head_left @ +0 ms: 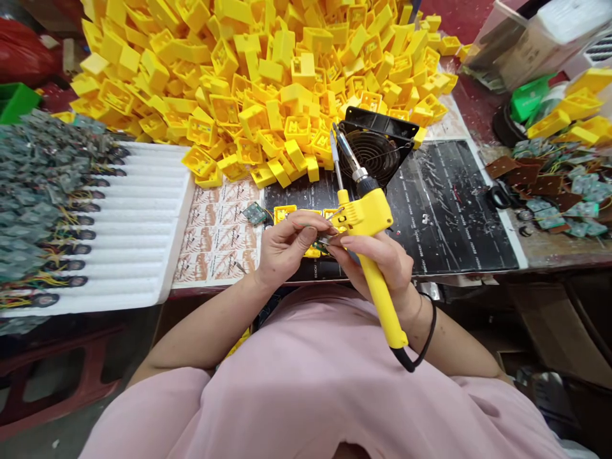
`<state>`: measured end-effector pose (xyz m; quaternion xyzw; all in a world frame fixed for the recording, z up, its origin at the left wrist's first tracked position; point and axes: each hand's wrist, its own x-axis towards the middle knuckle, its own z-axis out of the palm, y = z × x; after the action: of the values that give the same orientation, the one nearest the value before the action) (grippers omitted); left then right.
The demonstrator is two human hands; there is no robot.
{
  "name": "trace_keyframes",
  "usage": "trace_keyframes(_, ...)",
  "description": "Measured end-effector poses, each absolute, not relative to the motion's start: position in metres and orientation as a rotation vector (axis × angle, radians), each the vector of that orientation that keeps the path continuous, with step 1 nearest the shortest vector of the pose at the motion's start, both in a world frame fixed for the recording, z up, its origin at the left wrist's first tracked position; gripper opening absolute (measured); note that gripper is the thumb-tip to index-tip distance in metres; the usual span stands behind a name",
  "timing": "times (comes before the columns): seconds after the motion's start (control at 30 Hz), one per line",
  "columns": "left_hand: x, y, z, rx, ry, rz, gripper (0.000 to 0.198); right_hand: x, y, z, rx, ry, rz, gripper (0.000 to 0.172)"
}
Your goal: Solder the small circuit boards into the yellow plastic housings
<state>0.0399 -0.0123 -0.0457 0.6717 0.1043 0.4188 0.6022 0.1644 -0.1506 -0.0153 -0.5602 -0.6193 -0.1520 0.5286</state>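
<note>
A yellow soldering gun [377,280] rests in my right hand [389,258], its metal tip and feed tube pointing away from me. The right fingertips meet those of my left hand [291,245] over a small part that I cannot make out. My left thumb and fingers are pinched together, partly hiding it. Beneath and around the fingertips are yellow plastic housings [285,211]. A green circuit board [255,213] with thin wires lies just left of them on the mat. Behind the gun's tip stands a black fan [377,143].
A large heap of yellow housings [268,76] covers the back. On the left, a white ribbed tray [143,210] carries many wired circuit boards [43,185]. A black mat [449,204] lies under the work. Scissors [500,196] and more boards [588,191] are at the right.
</note>
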Motion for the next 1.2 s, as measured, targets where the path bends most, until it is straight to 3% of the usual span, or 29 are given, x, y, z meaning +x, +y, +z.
trace_keyframes(0.17,0.038,-0.011,-0.045,1.656,0.291,1.024,0.024,0.161,-0.149,-0.012,-1.301,-1.454,-0.298,0.044)
trace_keyframes(0.27,0.039,-0.011,-0.041,1.678,0.167,1.085,0.015,0.159,-0.148,-0.012,-1.298,-1.437,-0.285,0.044)
trace_keyframes(0.47,0.044,-0.01,-0.034,1.708,-0.07,1.19,0.023,0.159,-0.146,-0.013,-1.296,-1.408,-0.326,0.043)
trace_keyframes(0.97,0.042,-0.015,-0.032,1.768,0.004,1.238,0.026,0.165,-0.15,-0.016,-1.341,-1.547,-0.325,0.049)
trace_keyframes(1.2,0.043,-0.015,-0.034,1.686,0.141,1.284,0.015,0.168,-0.148,-0.016,-1.366,-1.595,-0.329,0.038)
